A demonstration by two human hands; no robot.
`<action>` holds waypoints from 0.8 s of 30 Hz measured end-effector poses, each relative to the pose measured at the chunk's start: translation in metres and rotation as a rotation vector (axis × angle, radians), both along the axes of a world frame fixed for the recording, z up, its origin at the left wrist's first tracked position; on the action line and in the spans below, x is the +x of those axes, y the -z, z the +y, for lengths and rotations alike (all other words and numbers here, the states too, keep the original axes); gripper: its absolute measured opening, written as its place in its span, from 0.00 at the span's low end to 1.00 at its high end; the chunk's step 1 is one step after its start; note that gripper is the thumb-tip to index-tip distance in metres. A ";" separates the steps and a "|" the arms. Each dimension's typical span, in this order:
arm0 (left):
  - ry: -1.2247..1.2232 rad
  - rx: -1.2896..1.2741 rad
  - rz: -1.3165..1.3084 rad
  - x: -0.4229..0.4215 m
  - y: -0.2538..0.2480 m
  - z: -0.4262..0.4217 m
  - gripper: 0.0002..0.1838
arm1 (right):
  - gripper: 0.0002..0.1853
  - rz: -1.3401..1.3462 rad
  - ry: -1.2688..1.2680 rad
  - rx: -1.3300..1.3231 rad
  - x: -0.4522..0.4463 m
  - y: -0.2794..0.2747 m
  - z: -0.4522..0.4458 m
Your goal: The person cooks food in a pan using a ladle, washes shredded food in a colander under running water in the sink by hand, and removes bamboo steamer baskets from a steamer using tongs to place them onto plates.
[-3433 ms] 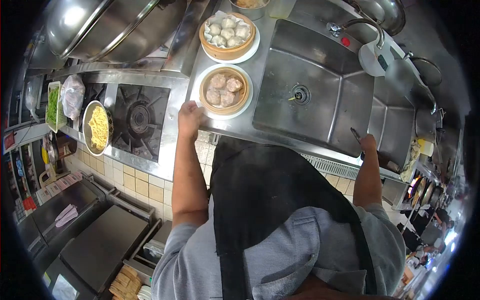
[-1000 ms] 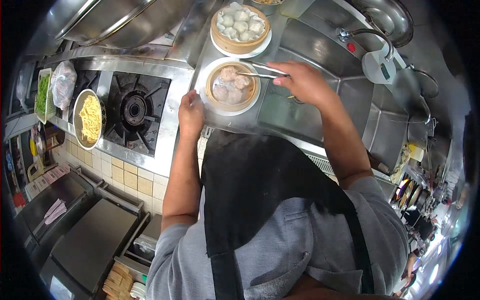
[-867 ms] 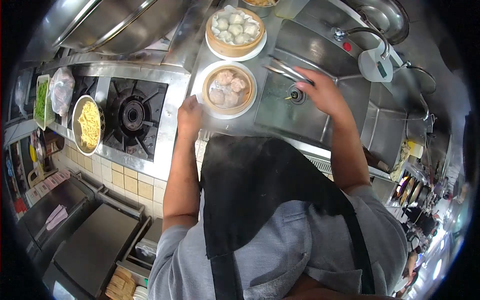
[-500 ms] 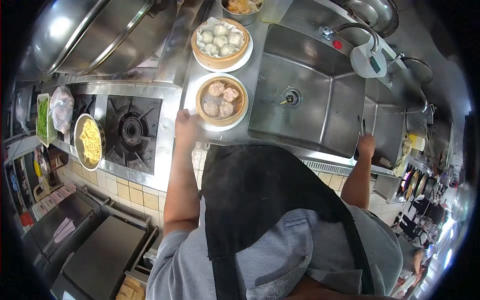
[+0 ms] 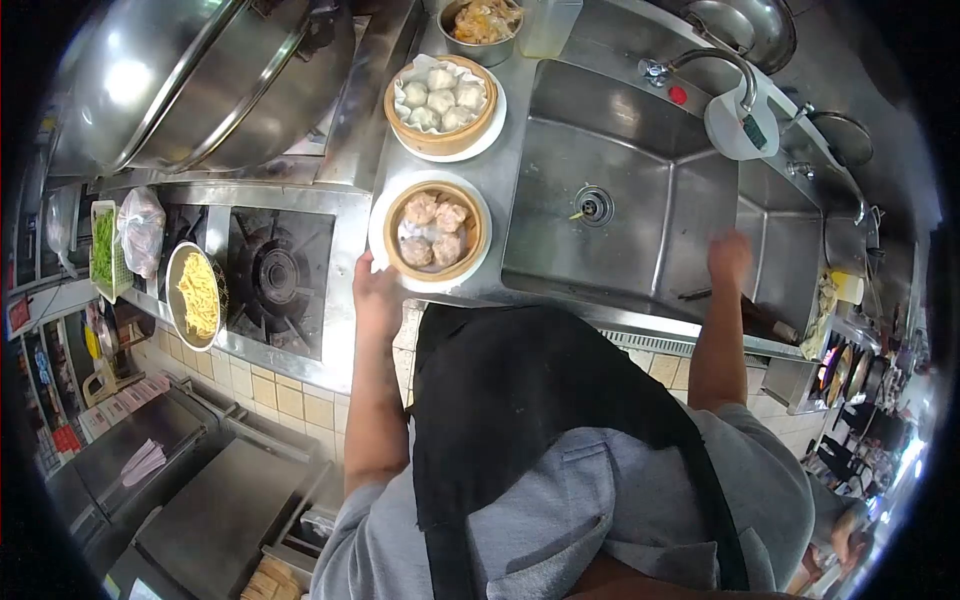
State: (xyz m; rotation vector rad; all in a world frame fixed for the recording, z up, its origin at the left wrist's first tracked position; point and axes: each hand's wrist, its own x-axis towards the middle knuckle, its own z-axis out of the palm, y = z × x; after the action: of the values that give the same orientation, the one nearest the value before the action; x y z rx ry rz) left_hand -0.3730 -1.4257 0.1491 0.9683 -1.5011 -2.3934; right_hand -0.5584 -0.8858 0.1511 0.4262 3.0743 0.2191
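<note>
My left hand (image 5: 376,295) is at the counter's front edge, just below and left of a white plate (image 5: 381,226). Its fingers look slightly apart, with nothing seen between them. On that plate stands a round bamboo steamer (image 5: 484,238) holding several pinkish dumplings (image 5: 447,247). Behind it, a second steamer (image 5: 437,143) with several pale dumplings (image 5: 440,101) on paper rests on another white plate (image 5: 497,128). My right hand (image 5: 730,258) is over the sink divider, its fingers blurred. A dark, thin tool (image 5: 694,294), apparently the tongs, shows left of my right wrist.
A double steel sink (image 5: 620,150) with a faucet (image 5: 715,55) lies right of the steamers. A metal pot of food (image 5: 480,45) stands behind them. To the left are a gas burner (image 5: 277,275), a bowl of yellow strips (image 5: 200,296) and large steel domes (image 5: 210,90). Another person's hand (image 5: 848,535) shows lower right.
The tongs dipped to the pinkish dumplings, then went back right with my right hand. Now they show beside the wrist, no longer pointing up from the fingers. My left hand has stayed beside the plate.
</note>
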 end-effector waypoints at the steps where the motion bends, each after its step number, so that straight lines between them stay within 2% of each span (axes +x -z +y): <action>1: -0.059 0.095 0.070 -0.001 -0.022 0.007 0.21 | 0.22 0.127 -0.111 -0.122 -0.015 0.012 -0.010; 2: -0.053 0.096 0.070 0.003 -0.034 0.007 0.21 | 0.21 0.124 -0.236 -0.348 -0.031 -0.002 -0.050; 3: -0.095 0.101 0.076 0.008 -0.042 0.007 0.22 | 0.19 0.018 -0.193 -0.710 -0.038 -0.034 -0.110; 4: -0.137 0.106 0.084 0.014 -0.047 0.006 0.22 | 0.18 0.117 -0.341 -0.803 -0.053 -0.014 -0.141; 6: -0.064 0.068 0.016 0.028 -0.049 -0.007 0.23 | 0.17 -0.130 -0.302 -1.212 -0.068 -0.023 -0.225; 7: -0.136 0.082 0.074 0.031 -0.051 -0.007 0.23 | 0.18 -0.176 -0.313 -1.338 -0.076 -0.024 -0.261; 10: -0.217 0.080 0.139 0.047 -0.063 -0.010 0.22 | 0.16 -0.161 -0.219 -1.449 -0.100 0.000 -0.334; 12: -0.245 0.028 0.087 0.058 -0.070 -0.016 0.22 | 0.18 -0.184 -0.093 -1.373 -0.112 0.003 -0.362; 14: -0.250 -0.016 0.116 0.067 -0.075 -0.017 0.22 | 0.17 -0.190 -0.088 -1.291 -0.121 0.004 -0.368; 16: -0.315 -0.013 -0.079 0.070 -0.096 -0.014 0.27 | 0.16 -0.200 -0.083 -1.206 -0.126 0.006 -0.374; 18: -0.313 0.003 -0.015 0.080 -0.091 -0.021 0.27 | 0.13 -0.177 0.193 -1.357 -0.127 0.013 -0.379; 19: -0.376 -0.060 -0.081 0.083 -0.088 -0.025 0.25 | 0.13 -0.173 0.199 -1.355 -0.130 0.019 -0.379; 20: -0.438 -0.124 -0.146 0.085 -0.085 -0.029 0.23 | 0.14 -0.165 0.089 -1.288 -0.135 0.026 -0.377; 21: -0.376 -0.134 -0.035 0.092 -0.078 -0.038 0.23 | 0.15 -0.157 -0.019 -1.219 -0.139 0.033 -0.375; 22: -0.368 -0.133 -0.034 0.097 -0.074 -0.046 0.23 | 0.15 -0.151 -0.012 -1.219 -0.137 0.028 -0.375; 24: -0.279 -0.239 -0.104 0.102 -0.069 -0.062 0.29 | 0.19 -0.347 0.218 -1.469 -0.134 0.015 -0.372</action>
State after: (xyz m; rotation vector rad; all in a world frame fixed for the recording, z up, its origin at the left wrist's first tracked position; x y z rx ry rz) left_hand -0.2707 -1.4878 0.2179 1.1716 -1.5271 -1.9508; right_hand -0.6921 -1.2576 0.1363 0.4743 2.0142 -1.5845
